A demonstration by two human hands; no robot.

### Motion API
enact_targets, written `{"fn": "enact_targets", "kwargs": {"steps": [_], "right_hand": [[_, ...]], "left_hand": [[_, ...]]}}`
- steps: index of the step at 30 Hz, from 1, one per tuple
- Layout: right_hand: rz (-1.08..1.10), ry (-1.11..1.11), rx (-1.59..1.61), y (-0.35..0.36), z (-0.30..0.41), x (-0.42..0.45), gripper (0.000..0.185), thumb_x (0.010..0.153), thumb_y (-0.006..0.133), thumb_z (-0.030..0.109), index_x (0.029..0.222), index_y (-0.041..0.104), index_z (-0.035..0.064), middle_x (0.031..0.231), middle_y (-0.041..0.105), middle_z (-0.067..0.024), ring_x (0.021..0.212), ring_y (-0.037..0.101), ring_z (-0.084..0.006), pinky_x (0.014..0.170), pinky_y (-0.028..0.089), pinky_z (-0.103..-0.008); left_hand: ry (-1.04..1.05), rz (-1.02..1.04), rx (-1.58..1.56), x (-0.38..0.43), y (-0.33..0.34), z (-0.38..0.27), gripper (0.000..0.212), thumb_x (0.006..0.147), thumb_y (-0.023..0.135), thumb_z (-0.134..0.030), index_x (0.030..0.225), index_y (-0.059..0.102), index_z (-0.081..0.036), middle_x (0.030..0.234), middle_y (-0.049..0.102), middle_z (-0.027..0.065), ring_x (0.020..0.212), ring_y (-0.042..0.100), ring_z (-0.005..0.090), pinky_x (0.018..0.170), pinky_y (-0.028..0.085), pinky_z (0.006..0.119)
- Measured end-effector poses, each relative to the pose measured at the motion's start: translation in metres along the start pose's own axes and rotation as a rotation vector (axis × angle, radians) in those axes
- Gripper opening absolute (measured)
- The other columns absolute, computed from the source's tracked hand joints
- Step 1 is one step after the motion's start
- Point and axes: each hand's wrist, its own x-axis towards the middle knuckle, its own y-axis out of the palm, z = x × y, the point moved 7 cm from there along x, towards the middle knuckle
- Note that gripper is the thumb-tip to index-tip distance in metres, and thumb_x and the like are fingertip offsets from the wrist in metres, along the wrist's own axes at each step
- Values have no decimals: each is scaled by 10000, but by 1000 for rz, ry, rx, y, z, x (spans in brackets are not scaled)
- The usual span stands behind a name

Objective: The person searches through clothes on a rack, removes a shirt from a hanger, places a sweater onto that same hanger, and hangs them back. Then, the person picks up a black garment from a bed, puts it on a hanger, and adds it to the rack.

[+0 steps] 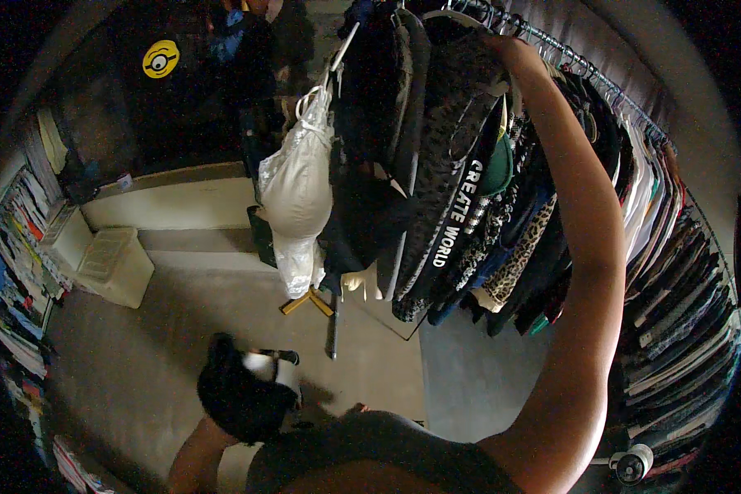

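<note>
Up at the clothes rail [568, 49], my right hand [519, 55] grips the shoulder of a dark patterned garment [447, 99] near its hanger. White lettering runs down a dark garment edge beside it. At the lower left, my left forearm reaches up to a black fluffy item [241, 395] with white parts. That item covers my left hand, so its fingers are hidden. A white lace-trimmed bra [299, 191] hangs at the near end of the clothes. Right of the lettered edge are a green cup-shaped piece [499, 167] and a leopard-print garment [525, 247].
Packed clothes [673, 346] line the right side. A translucent plastic bin [117, 265] stands on the floor at left, near crowded shelves [21, 234]. Yellowish-brown legs [309, 301] show below the bra. A small white cylindrical device [633, 463] is at lower right.
</note>
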Motion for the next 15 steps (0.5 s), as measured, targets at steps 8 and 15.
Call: {"fn": "enact_targets", "kwargs": {"steps": [8, 15], "right_hand": [[132, 310, 938, -36, 31, -188, 333, 881, 561, 224, 1128, 601, 3, 1011, 655, -95, 839, 619, -190, 778, 495, -309], [154, 35, 878, -1, 54, -300, 374, 894, 571, 42, 1248, 517, -65, 1117, 618, -73, 978, 549, -120, 869, 426, -251]], "left_hand": [[233, 70, 688, 20, -8, -132, 448, 798, 682, -368, 1071, 627, -18, 1047, 636, 157, 854, 634, 221, 728, 532, 318], [727, 234, 1236, 80, 124, -340, 469, 805, 680, -396, 1079, 637, -18, 1070, 637, 173, 870, 650, 239, 723, 542, 313]]}}
